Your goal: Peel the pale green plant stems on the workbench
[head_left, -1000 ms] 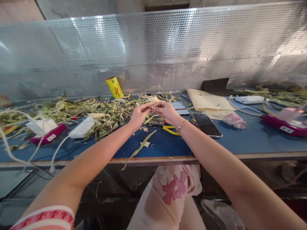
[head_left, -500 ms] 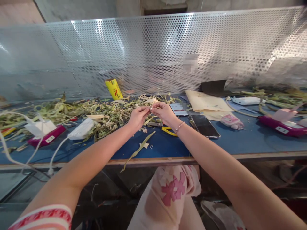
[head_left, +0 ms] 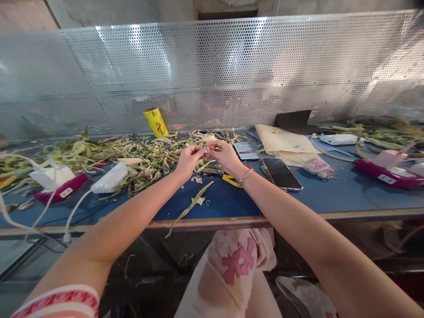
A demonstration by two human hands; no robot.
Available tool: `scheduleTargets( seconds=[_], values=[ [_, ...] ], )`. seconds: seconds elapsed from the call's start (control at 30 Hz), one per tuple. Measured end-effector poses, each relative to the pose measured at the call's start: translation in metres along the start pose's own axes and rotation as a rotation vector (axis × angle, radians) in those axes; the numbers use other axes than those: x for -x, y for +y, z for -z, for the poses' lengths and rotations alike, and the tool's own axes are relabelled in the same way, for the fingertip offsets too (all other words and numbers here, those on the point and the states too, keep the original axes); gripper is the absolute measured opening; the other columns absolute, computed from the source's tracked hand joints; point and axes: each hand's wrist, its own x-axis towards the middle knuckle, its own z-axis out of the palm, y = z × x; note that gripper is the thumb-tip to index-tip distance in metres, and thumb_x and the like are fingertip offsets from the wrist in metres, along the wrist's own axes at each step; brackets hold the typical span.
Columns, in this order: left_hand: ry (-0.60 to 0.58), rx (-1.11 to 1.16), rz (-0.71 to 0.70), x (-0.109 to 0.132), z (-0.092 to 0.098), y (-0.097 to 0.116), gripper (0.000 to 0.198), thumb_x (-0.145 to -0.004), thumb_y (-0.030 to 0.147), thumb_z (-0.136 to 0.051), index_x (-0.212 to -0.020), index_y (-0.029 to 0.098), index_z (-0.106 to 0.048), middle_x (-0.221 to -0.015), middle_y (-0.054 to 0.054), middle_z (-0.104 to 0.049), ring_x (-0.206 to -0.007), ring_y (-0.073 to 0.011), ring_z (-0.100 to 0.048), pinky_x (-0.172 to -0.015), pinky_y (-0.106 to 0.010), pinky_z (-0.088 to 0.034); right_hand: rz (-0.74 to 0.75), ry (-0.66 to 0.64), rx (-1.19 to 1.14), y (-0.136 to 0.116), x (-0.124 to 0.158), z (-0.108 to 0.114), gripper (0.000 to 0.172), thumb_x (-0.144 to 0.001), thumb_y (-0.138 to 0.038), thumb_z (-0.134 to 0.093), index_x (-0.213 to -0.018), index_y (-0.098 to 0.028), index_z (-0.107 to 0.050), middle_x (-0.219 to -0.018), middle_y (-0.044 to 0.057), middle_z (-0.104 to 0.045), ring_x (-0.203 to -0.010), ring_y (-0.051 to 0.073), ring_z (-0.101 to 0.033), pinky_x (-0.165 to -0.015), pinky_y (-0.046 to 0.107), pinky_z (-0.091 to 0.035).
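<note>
A: What lay nearest?

B: A knee [head_left: 236, 260] in pale trousers sat below the blue table [head_left: 245, 205]. A leaf strip [head_left: 188, 211] hung past the table's front edge, well apart from the fingers.

A: And the grip?

B: Beyond the leaf strip, the left hand [head_left: 188, 164] and the right hand [head_left: 225, 158] met, thumbs and fingertips pinched together on a tiny pale piece [head_left: 206, 151] held above the table top. Its outline was mostly hidden.

A: How would it have handled?

B: By judgement — very light, probably soft and easily torn; whether it was slippery could not be told. A gentle pinch at its rim seemed the suitable hold.

A: What lay around it?

B: Yellow-handled scissors [head_left: 214, 171] lay below the right hand, partly covered; a dark phone [head_left: 283, 173] lay farther right. A tangled pile of leaves [head_left: 149, 165] spread behind and left.

A: And beyond?

B: A yellow tube [head_left: 157, 123] stood tilted at the back — near an upright metal screen [head_left: 212, 53], pierced with small holes and streaked with light. A grey wall [head_left: 175, 9] closed the room.
</note>
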Motion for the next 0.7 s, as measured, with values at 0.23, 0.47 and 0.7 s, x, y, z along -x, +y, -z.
scheduleTargets(
  seconds=[0.23,0.47,0.7],
  values=[
    [-0.008,0.07,0.027,0.003,-0.0015,0.0061,0.01,-0.062,0.016,-0.064,-0.059,0.013,-0.056,-0.059,0.001,-0.056,-0.059,-0.0089,-0.051,-0.064,-0.024,-0.041,-0.012,-0.053,-0.015,-0.0004,-0.0002,-0.001,0.026,-0.051,-0.032,-0.072,-0.068,-0.018,-0.057,-0.066,-0.003,-0.054,-0.061,0.008,-0.051,-0.066,0.026,-0.047],
    [-0.099,0.213,0.06,0.0003,0.0005,0.0066,0.011,-0.061,0.017,-0.065,-0.057,0.014,-0.055,-0.06,0.0,-0.056,-0.061,-0.0088,-0.053,-0.069,-0.025,-0.043,-0.038,-0.076,-0.163,-0.0048,0.0044,-0.0023,0.028,-0.05,-0.029,-0.074,-0.067,-0.019,-0.054,-0.065,-0.007,-0.048,-0.061,0.005,-0.05,-0.071,0.023,-0.047],
    [-0.054,-0.086,-0.087,0.0013,0.0021,0.0068,0.011,-0.063,0.024,-0.063,-0.065,0.014,-0.059,-0.061,0.0,-0.057,-0.06,-0.0108,-0.052,-0.063,-0.025,-0.042,-0.08,-0.059,-0.19,-0.0057,0.0036,-0.0017,0.029,-0.049,-0.027,-0.075,-0.067,-0.018,-0.054,-0.065,-0.006,-0.049,-0.064,0.006,-0.053,-0.074,0.024,-0.048]
  ],
)
